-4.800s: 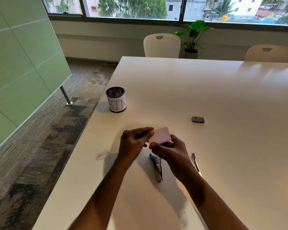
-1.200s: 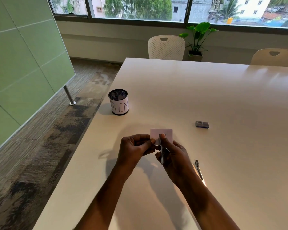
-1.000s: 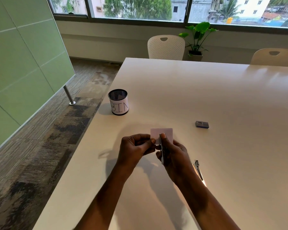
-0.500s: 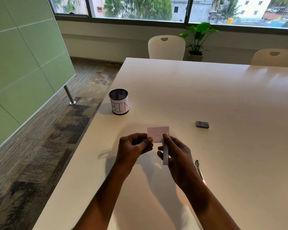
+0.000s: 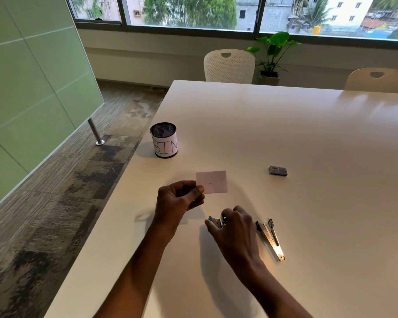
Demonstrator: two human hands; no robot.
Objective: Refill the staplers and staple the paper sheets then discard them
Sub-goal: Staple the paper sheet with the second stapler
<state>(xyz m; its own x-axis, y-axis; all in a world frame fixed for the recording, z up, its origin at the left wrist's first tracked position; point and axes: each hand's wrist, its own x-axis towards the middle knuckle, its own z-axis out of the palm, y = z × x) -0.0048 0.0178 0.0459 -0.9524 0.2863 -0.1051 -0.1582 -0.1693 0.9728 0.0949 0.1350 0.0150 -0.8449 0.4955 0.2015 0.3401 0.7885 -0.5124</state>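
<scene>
At a white table [image 5: 285,125], a person's left hand [image 5: 178,200] pinches a small white paper slip [image 5: 213,182] by its left edge between thumb and curled fingers, holding it face-up to the camera above the tabletop; a short dark mark shows near the slip's middle. The right hand [image 5: 233,226], lower and nearer the person, curls its fingers round a blue stapler [image 5: 216,221], of which only the blue and metal front end shows past the knuckles; whether it touches the table cannot be told. A silver stapler [image 5: 271,239] lies on the table just right of that hand. A black mesh cup [image 5: 164,141] labelled "BIN" stands near the table's left edge, beyond the slip. A small dark box [image 5: 278,171] lies farther right.
</scene>
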